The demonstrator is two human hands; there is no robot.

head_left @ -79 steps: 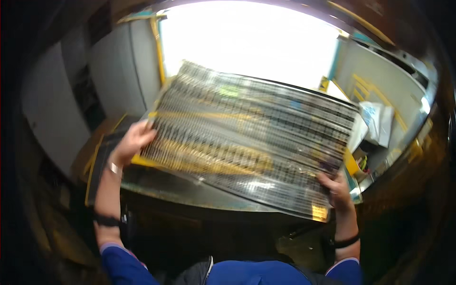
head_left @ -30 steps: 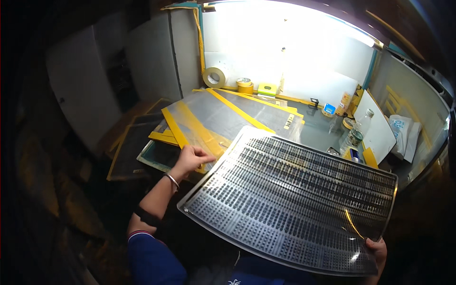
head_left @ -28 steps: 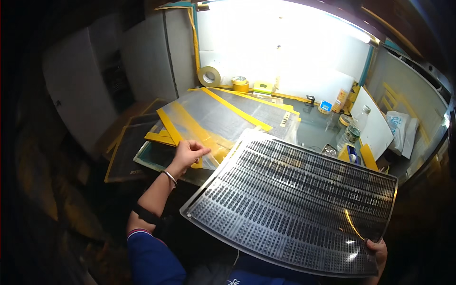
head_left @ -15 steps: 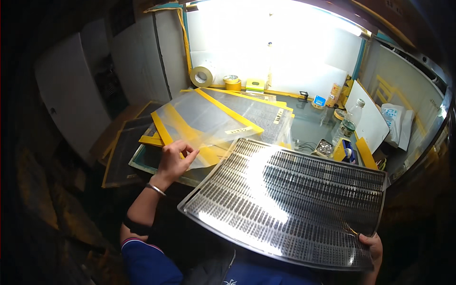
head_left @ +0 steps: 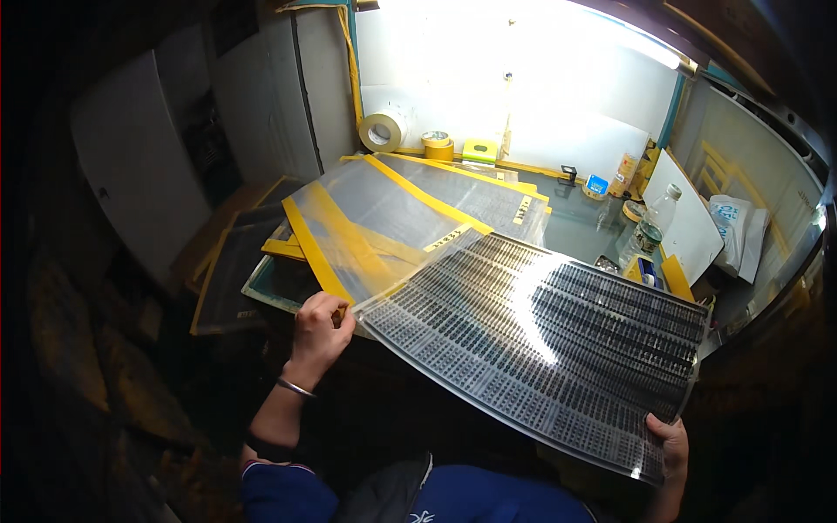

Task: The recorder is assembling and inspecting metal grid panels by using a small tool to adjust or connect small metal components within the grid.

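The big patterned film sheet [head_left: 540, 349] is pinched at opposite corners, long axis slanting from the closed left hand [head_left: 318, 327] to the closed right hand [head_left: 671, 440], over the desk [head_left: 580, 231].

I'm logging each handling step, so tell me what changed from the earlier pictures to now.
The printed film sheet, first held up in both hands over the light table, came down toward the person's right. The left hand let go and now grips the near corner of the yellow-taped mesh sheet. The right hand still holds the film's near corner; the tape rolls stayed put.
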